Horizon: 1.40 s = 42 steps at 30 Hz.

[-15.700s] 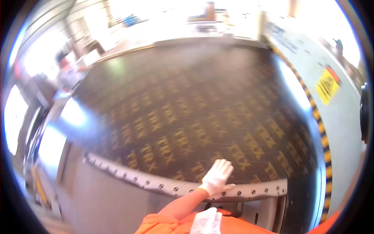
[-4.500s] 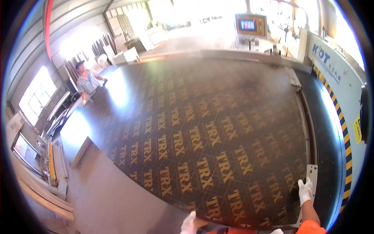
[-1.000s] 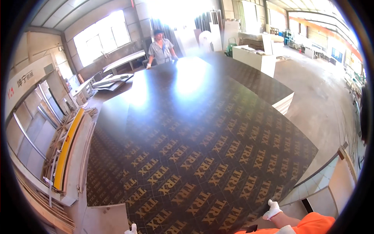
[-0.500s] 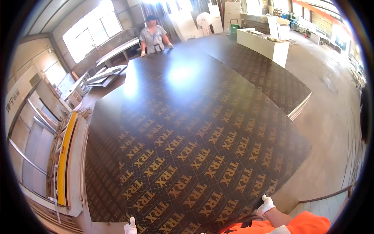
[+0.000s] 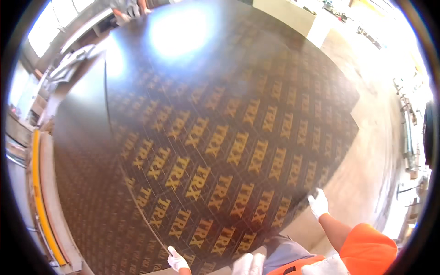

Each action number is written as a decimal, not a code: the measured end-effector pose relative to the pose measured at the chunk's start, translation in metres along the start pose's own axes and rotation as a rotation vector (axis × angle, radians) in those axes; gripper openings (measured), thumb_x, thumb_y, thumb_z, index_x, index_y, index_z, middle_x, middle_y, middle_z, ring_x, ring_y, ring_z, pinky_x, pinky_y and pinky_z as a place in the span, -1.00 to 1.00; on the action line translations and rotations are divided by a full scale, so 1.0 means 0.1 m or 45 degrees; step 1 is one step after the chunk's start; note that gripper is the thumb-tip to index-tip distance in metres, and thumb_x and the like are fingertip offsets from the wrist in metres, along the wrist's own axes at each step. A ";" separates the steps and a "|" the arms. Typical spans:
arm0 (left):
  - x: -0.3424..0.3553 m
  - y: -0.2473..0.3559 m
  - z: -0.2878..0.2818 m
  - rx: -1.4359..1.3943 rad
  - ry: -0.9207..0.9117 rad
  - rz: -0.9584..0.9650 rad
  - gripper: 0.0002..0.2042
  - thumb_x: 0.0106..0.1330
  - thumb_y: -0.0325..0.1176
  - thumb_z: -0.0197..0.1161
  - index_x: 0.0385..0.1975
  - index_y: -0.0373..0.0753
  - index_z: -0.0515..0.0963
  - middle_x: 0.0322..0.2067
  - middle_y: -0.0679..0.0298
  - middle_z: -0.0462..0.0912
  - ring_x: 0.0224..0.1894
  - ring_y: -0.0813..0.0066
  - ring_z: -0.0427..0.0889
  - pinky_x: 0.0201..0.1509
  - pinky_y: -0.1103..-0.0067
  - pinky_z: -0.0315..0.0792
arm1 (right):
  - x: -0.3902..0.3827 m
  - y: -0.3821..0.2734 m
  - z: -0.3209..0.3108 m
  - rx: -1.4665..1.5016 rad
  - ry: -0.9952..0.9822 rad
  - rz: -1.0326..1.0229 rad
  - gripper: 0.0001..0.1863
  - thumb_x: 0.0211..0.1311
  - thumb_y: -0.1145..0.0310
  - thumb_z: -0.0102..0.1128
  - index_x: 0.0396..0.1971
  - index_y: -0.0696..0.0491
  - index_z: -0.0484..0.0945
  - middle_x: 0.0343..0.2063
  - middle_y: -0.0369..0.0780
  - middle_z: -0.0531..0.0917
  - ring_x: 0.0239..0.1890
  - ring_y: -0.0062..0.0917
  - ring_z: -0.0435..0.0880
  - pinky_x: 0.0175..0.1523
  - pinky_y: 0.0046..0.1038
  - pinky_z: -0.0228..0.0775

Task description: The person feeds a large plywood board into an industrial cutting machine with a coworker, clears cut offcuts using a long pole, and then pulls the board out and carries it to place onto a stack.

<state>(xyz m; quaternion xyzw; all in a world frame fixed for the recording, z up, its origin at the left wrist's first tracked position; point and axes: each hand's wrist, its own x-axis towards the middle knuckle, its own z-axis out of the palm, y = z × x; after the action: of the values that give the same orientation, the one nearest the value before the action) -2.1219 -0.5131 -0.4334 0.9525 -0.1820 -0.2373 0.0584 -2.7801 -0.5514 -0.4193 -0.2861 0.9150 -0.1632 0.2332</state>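
Note:
A large dark brown film-faced plywood sheet with rows of gold print spreads before me. My left hand, in a white glove, closes on its near left edge, thumb on top. My right hand, also gloved, grips the near right edge; its fingertips are partly hidden there. Below the sheet, at the left, shows another dark sheet. Across the far left edge, a co-worker is cut off by the frame, hands near the board. A white glove-like thing shows at the lower middle, in front of my waist.
A yellow bar and a pale stack of boards run along the left. At the far right stands a white box-like unit. Concrete floor lies to the right, with assorted items along the far right side.
My view has tilted downward. The top sheet's right corner has come closer to the corner of the stack behind it. Both my hands keep their grip on the sheet.

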 end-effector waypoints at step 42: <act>0.13 -0.35 -0.31 -0.190 -0.513 0.385 -0.15 0.62 0.37 -0.24 0.52 -0.32 0.34 0.44 -0.19 0.46 0.52 -0.20 0.36 0.61 0.22 0.22 | -2.13 -1.11 1.79 -0.447 0.481 -0.549 -0.37 0.48 0.25 0.16 0.46 0.20 0.38 0.51 0.06 0.36 0.62 -0.07 0.20 0.73 -0.02 -0.15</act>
<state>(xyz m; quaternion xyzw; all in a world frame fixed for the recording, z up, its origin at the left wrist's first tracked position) -2.0852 -0.4846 -0.4192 0.8411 -0.3123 -0.4234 0.1257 -2.4822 -0.5400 -0.4501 -0.4737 0.8745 -0.0989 -0.0331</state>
